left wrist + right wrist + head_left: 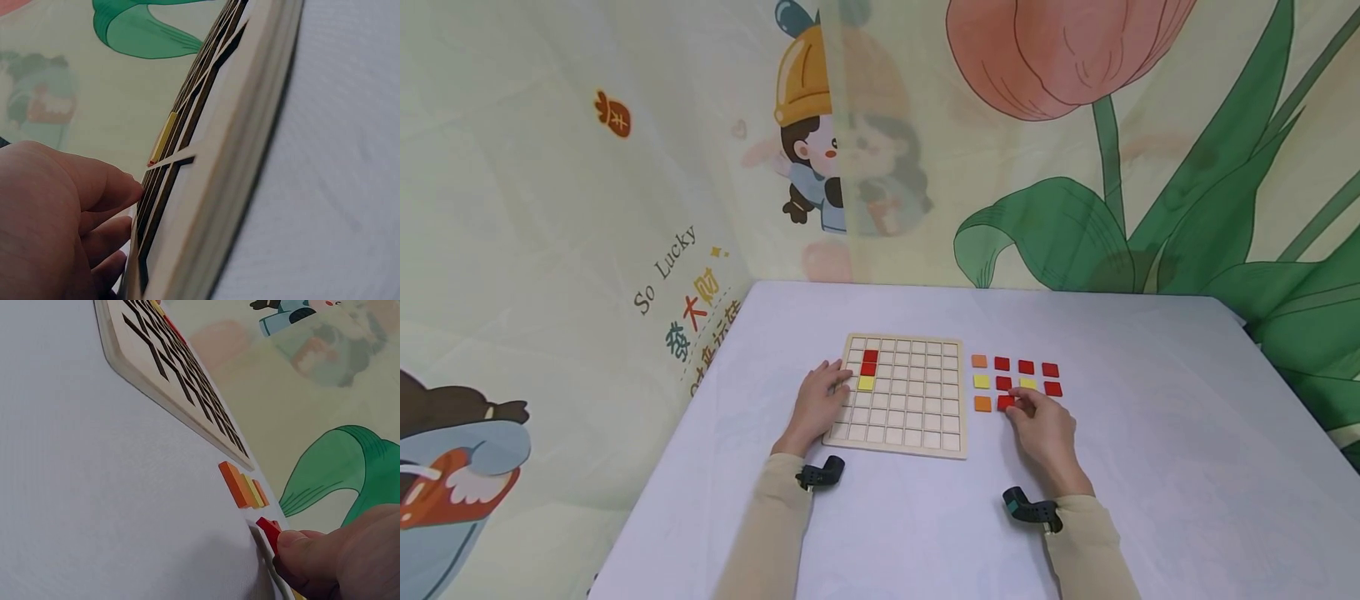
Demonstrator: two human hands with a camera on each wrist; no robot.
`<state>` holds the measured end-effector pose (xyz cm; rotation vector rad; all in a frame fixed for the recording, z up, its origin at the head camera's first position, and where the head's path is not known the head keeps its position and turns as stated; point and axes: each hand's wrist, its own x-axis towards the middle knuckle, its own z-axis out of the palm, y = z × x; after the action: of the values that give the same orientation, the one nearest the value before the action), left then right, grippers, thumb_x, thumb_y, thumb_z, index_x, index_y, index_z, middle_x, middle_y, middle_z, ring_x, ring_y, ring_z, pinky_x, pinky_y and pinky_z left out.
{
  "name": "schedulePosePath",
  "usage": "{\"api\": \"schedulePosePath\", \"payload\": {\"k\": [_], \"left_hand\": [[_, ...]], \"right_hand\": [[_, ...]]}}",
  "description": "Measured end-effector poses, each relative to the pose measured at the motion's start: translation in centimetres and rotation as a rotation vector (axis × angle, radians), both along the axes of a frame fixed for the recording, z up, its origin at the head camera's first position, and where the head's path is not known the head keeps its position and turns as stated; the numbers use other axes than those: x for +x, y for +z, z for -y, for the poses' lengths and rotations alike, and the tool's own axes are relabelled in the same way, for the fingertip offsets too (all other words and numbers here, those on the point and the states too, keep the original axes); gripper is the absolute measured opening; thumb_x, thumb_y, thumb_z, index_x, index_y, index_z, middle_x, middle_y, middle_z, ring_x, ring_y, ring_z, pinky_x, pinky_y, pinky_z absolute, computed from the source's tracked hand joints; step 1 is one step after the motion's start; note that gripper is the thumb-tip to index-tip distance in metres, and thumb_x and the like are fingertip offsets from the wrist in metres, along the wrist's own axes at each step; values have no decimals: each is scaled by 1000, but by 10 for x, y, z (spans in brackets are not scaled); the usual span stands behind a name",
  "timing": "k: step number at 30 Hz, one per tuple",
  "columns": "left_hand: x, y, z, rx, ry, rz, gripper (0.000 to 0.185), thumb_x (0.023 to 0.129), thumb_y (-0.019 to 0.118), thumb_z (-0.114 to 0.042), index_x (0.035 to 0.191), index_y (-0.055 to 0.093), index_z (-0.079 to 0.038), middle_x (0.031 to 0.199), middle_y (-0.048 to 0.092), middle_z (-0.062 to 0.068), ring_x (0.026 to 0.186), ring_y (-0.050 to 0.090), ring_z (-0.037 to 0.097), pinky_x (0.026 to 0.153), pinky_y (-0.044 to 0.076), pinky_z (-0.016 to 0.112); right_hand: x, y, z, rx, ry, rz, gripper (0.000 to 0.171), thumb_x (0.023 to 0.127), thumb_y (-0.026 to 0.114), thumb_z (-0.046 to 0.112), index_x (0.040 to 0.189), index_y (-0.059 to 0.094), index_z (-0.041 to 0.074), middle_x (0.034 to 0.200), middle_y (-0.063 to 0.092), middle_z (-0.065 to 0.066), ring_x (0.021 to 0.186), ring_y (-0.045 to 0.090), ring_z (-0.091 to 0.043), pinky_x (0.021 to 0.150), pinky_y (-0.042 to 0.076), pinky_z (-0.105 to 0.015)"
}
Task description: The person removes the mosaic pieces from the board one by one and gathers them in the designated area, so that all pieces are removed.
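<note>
A square wooden grid board [913, 402] lies on the white table. In its left part are two red tiles [870, 356] and, just below them, a yellow tile [866, 383]. My left hand [814, 406] rests at the board's left edge, its fingers loosely bent over the rim. To the right of the board, my right hand [1047, 427] pinches a red square tile [269, 531] between thumb and fingers. That tile stands tilted in the right wrist view, and the fingers hide part of it.
Rows of loose tiles lie right of the board: orange tiles [982, 404], yellow tiles [981, 382] and several red tiles [1050, 369]. The right hand partly covers the lower rows. Behind the table [1165, 375] hangs a printed curtain [887, 258].
</note>
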<state>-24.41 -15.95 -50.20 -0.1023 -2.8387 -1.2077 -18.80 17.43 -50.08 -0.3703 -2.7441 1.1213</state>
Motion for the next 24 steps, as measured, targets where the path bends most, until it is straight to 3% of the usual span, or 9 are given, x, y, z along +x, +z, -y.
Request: {"api": "schedulePosePath", "payload": {"k": [5, 8, 20, 24], "left_hand": [[1, -1, 0, -17, -2, 3, 32, 91, 50, -21, 121, 58, -14, 141, 38, 0, 136, 19, 19, 114, 9, 38], [1, -1, 1, -19, -4, 7, 32, 91, 50, -21, 122, 58, -14, 142, 38, -1, 136, 18, 18, 114, 9, 37], [1, 1, 1, -22, -10, -13, 30, 90, 50, -19, 119, 60, -13, 140, 40, 1, 136, 20, 18, 114, 8, 33], [0, 0, 1, -19, -8, -14, 30, 90, 50, -19, 118, 60, -13, 140, 40, 0, 136, 20, 17, 114, 9, 33]], "right_hand": [[1, -2, -2, 38, 6, -7, 35, 83, 65, 13, 117, 59, 8, 94, 60, -11, 89, 50, -25, 89, 35, -51], [0, -3, -3, 57, 4, -9, 34, 83, 66, 13, 115, 59, 8, 92, 60, -10, 89, 51, -25, 88, 32, -52], [1, -4, -5, 81, 51, -16, 32, 83, 65, 11, 114, 59, 10, 91, 59, -9, 87, 49, -24, 84, 44, -46], [0, -4, -5, 101, 66, -29, 31, 82, 66, 11, 112, 60, 8, 90, 58, -9, 86, 49, -25, 85, 39, -48]]}}
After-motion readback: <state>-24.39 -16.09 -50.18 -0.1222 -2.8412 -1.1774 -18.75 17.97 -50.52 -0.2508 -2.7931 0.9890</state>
